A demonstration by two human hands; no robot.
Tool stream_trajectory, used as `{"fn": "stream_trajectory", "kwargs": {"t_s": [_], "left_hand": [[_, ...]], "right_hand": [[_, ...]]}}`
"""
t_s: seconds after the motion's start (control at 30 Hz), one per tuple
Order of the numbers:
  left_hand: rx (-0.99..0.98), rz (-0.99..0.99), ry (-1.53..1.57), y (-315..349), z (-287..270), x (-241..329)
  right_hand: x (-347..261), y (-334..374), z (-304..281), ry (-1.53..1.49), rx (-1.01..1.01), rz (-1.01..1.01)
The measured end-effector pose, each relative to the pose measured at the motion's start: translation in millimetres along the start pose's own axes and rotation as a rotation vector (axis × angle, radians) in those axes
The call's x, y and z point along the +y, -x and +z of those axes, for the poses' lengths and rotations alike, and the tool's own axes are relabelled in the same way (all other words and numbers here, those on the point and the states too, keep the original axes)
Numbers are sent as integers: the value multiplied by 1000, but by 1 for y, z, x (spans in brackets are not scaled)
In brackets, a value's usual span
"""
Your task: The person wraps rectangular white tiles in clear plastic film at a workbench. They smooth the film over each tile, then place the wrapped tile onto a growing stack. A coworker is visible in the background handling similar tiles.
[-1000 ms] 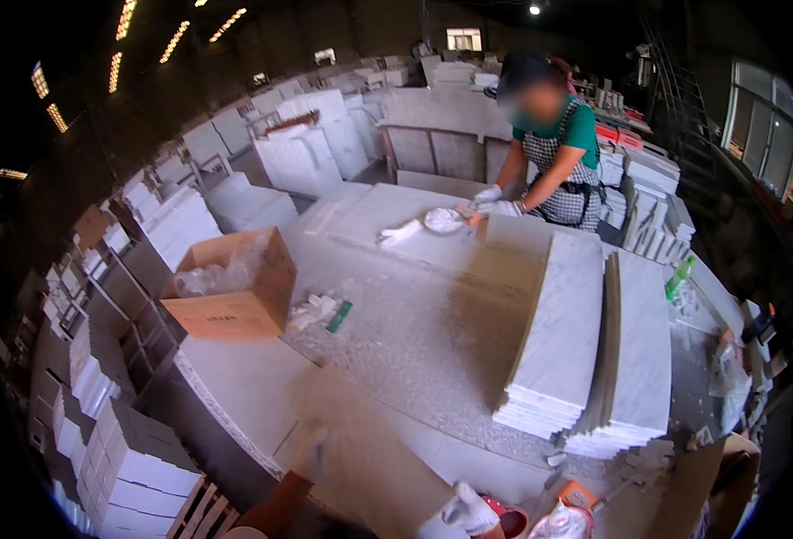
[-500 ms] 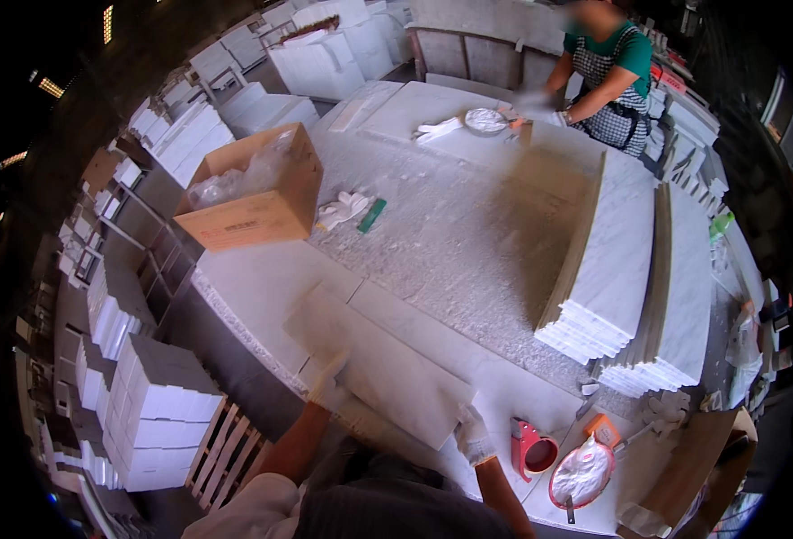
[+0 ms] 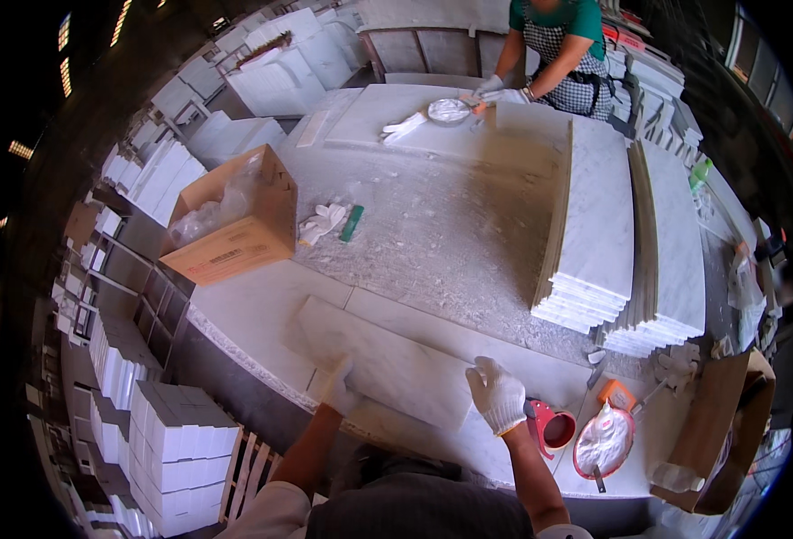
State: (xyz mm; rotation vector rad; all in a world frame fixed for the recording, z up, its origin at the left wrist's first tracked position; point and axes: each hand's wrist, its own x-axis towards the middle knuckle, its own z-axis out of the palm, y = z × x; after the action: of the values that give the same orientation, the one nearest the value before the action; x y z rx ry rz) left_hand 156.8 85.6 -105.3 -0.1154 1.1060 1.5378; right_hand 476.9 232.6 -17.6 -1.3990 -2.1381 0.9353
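A pale marble slab (image 3: 387, 357) lies on the near part of the worktable, over other flat stone pieces. My left hand (image 3: 337, 390), in a white knit glove, is at the slab's near-left edge with its fingers stretched out, seemingly touching it. My right hand (image 3: 497, 397), gloved likewise, is lifted beside the slab's right end, fingers apart and nothing held. Just right of it stand a red tape-dispenser-like holder (image 3: 555, 429) and a red-rimmed bowl (image 3: 630, 437) of white paste with a scraper (image 3: 599, 478) in it. An orange block (image 3: 616, 393) sits behind the bowl.
Curved marble slabs (image 3: 599, 216) are stacked at right, beside a second stack (image 3: 675, 242). A cardboard box (image 3: 235, 247) holding clear plastic stands at left, near gloves (image 3: 323, 222) and a green block (image 3: 352, 224). An open carton (image 3: 715, 431) is at lower right. Across the table works another person (image 3: 563, 63).
My right hand has come off the slab's right end and opened. My left hand stays by the slab's near-left edge. The view has shifted; the co-worker's hands have moved.
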Motion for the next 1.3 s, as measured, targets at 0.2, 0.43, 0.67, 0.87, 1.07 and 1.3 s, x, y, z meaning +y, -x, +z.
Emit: {"fn": "stream_trajectory", "kwargs": {"t_s": [0.2, 0.43, 0.67, 0.87, 1.07, 1.3], "left_hand": [[-31, -126, -1148, 16, -5, 22], [170, 552, -2023, 59, 15, 14], [-135, 1067, -2091, 64, 50, -9], [-417, 1173, -2181, 38, 4, 31], [-265, 1383, -2095, 10, -23, 117], [-360, 1065, -2058, -38, -107, 216]], "right_hand": [[11, 27, 51, 320, -64, -205], [3, 35, 62, 189, 0, -308], [5, 39, 77, 242, 98, -341], [-6, 41, 85, 266, 133, -292], [-20, 51, 110, 354, 200, -102], [-48, 55, 142, 325, 320, 26]]}}
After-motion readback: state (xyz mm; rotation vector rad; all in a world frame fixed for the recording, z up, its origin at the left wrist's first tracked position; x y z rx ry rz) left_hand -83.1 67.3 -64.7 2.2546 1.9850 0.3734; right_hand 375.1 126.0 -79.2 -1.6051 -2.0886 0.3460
